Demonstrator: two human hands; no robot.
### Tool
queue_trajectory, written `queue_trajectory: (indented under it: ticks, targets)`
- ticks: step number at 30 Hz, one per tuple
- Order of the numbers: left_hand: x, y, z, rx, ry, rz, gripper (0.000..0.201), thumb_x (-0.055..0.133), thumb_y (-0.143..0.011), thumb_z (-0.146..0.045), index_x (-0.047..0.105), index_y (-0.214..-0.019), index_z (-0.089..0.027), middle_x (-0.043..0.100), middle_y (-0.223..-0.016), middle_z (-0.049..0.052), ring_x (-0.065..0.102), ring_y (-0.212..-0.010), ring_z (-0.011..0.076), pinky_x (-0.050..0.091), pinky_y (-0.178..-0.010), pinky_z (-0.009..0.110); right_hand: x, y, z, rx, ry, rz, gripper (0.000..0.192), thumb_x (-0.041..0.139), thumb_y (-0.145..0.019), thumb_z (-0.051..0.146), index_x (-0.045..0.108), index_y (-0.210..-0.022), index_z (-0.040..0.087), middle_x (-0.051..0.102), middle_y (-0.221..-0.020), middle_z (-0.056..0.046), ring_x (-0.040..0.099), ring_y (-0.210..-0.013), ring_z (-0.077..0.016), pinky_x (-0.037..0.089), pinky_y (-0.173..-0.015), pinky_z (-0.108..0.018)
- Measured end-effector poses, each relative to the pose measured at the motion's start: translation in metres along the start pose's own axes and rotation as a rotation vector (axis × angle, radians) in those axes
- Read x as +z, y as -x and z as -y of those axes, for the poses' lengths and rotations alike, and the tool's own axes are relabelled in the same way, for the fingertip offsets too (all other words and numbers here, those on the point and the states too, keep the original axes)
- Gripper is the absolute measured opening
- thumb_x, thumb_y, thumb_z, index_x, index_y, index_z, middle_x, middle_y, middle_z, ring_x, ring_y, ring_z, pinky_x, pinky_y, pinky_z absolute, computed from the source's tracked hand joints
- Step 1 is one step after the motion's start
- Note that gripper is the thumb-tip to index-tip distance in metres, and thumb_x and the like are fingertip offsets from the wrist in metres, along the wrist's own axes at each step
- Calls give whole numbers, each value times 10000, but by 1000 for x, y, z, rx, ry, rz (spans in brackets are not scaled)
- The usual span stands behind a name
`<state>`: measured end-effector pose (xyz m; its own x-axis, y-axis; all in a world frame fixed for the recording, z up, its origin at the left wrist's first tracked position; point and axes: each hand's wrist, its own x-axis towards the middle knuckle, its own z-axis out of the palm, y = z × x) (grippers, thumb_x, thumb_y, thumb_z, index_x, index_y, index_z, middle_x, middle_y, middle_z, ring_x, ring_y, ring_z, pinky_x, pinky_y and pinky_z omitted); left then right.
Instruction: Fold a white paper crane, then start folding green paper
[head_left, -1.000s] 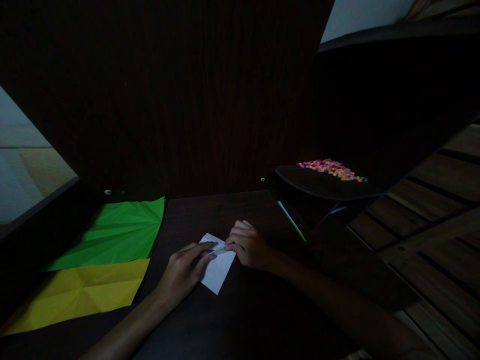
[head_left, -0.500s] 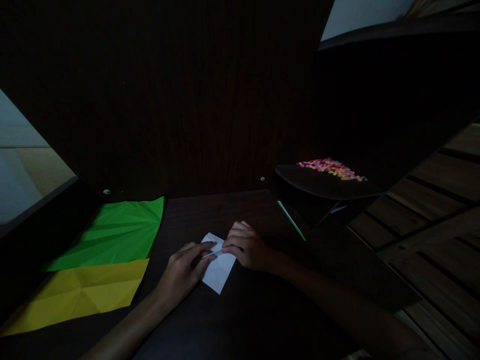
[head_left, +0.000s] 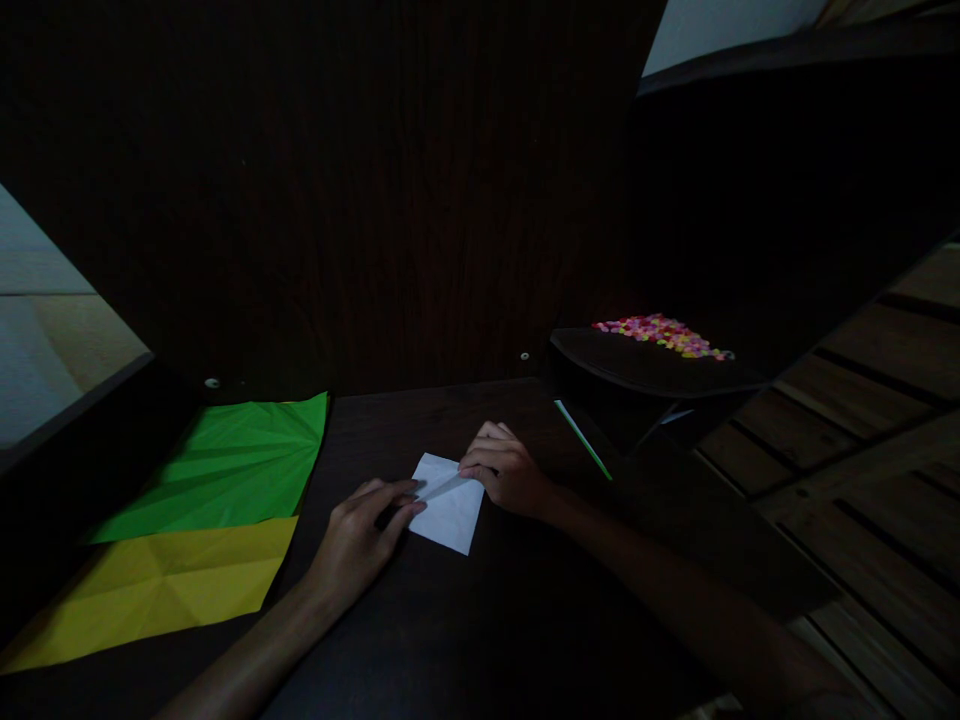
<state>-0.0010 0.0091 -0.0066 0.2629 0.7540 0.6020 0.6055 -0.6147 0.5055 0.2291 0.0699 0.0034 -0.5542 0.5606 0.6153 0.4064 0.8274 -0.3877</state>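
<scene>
- Logged white paper (head_left: 450,530) on dark tabletop (head_left: 442,640), lying between both hands, near corner pointing back toward the wearer.
- Found right hand (head_left: 510,475) grasping white paper at its upper right edge, pinched between thumb and bent forefinger; other fingers curled in behind.
- Found left hand (head_left: 364,525) touching white paper at its left side, thumb and forefinger astride one end of a raised ridge (head_left: 444,487). Cannot tell whether pinching or only pressing.
- Compared with half a second ago: shifted white paper up and to the right, slightly turned, near corner swung rightward.
- Moved right hand up and outward with it; left hand hardly displaced, now nearer the paper's margin.
- Read from this: handling spread wider, leaving more of the ridge uncovered between the two sets of fingertips. Judged to be working along that ridge, by both hands together.
- Noted no change in surroundings: green paper (head_left: 232,470) overlapping yellow paper (head_left: 165,580) at left, both creased, well apart from white paper.
- Recorded also at right: narrow green-and-white strip (head_left: 583,440) on dark tabletop; pile of small coloured pieces (head_left: 664,336) on curved shelf (head_left: 630,367), too small to identify.
</scene>
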Motion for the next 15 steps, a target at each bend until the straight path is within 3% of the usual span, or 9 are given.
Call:
queue_trajectory:
  ticks: [9, 15]
  targets:
    - [1, 2, 6, 20, -6, 18, 171, 627, -882, -280, 692, -1006, -182, 719, -828, 39, 681, -717, 168, 566, -664, 262, -6, -2, -12, 37, 17, -7, 136, 634, -850, 96, 672, -741, 167, 693, -756, -9, 534, -773, -174, 339, -765, -339]
    - [2, 3, 9, 98, -73, 84, 172, 550, -928, -249, 689, -999, -176, 696, -836, 50, 654, -725, 164, 541, -661, 266, -8, -3, -16, 66, 20, 89, 135, 616, -875, 124, 664, -758, 173, 685, -781, -15, 544, -806, -176, 338, -788, -347]
